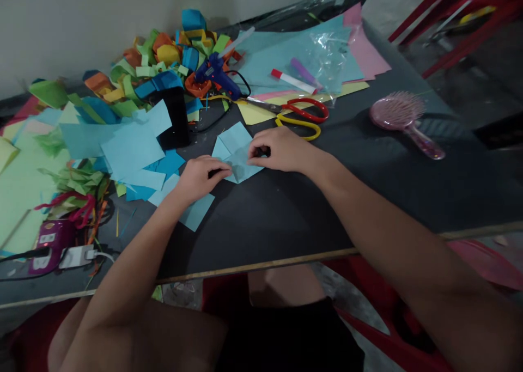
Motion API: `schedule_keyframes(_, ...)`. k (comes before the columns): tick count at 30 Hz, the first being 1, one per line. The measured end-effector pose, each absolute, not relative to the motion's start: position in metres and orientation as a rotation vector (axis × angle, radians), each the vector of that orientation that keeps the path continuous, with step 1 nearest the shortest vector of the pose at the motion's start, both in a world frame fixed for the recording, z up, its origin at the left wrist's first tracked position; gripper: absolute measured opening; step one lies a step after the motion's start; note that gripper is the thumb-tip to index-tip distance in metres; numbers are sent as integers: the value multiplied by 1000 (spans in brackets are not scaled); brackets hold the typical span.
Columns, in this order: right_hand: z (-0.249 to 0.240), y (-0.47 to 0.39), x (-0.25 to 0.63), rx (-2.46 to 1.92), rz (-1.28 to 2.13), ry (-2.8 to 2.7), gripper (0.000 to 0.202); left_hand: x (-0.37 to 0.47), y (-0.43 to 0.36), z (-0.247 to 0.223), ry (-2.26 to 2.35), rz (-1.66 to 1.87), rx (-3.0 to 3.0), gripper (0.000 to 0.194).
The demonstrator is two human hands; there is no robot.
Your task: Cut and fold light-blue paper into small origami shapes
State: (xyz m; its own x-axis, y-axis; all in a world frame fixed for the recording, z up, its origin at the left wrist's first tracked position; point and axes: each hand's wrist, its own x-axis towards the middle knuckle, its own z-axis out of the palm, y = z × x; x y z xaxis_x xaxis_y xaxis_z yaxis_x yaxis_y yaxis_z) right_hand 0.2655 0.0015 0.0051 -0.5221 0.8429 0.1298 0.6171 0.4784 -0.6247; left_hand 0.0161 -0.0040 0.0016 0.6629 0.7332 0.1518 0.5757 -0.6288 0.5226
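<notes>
A light blue sheet of paper point(237, 141) with fold creases lies on the dark table in front of me. My left hand point(203, 177) pinches its near left edge between thumb and fingers. At the right edge, my right hand point(280, 150) is closed on the same paper, fingers curled. Just beyond my right hand lie scissors point(304, 111) with one red and one yellow handle. Left of my left hand is a loose pile of blue paper squares point(133, 148); another blue square point(198, 213) lies below that hand.
A blue glue gun point(218, 77) rests beside a heap of coloured paper strips point(165, 53). A red-capped marker point(293, 81) lies on plastic and paper sheets. A pink hairbrush point(400, 116) is at right, a purple power socket point(52, 244) at left.
</notes>
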Motion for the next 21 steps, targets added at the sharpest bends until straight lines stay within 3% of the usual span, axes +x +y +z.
schedule_keyframes(13, 3, 8, 270, -1170, 1048, -2270, 29, 33, -6, -7, 1364, 682, 2346, 15)
schedule_keyframes(21, 7, 3, 260, -1242, 1087, -2166, 28, 33, -5, -10, 1255, 732, 2391, 11)
